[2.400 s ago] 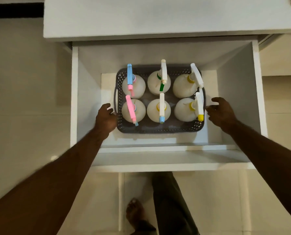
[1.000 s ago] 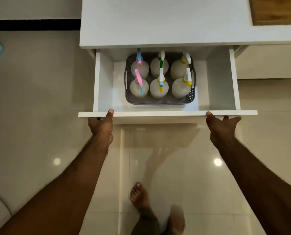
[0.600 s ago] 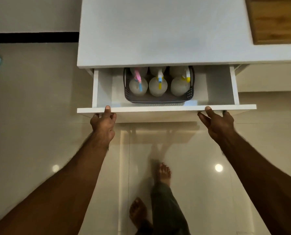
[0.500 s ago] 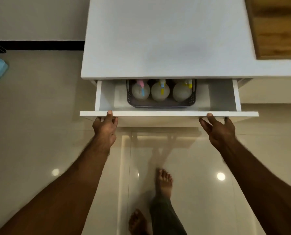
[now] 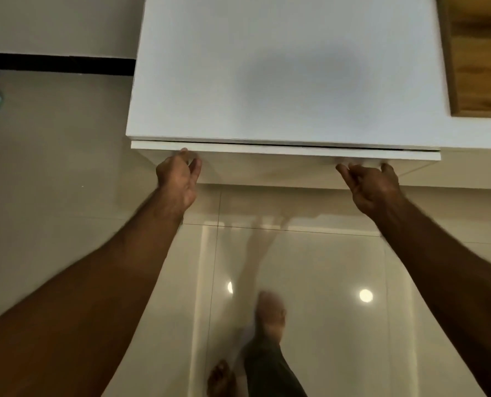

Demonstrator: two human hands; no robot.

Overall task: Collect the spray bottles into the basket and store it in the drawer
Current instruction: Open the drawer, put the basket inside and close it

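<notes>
My left hand (image 5: 178, 179) and my right hand (image 5: 371, 186) grip nothing; their loosely curled fingers press on the front panel of the drawer (image 5: 284, 151), near its two ends. Only a thin dark gap remains under the counter (image 5: 281, 70). The basket and spray bottles are hidden inside, I believe. The stiff, loaded drawer should feel heavy, so pushing both ends evenly seems right.

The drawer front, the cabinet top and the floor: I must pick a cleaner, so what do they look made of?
Drawer front: probably white laminated board, matte, with a flat, clean edge. Cabinet top: likely the same, evenly white without glare. Floor: seemingly polished tile, with grout lines and mirrored lights.
</notes>
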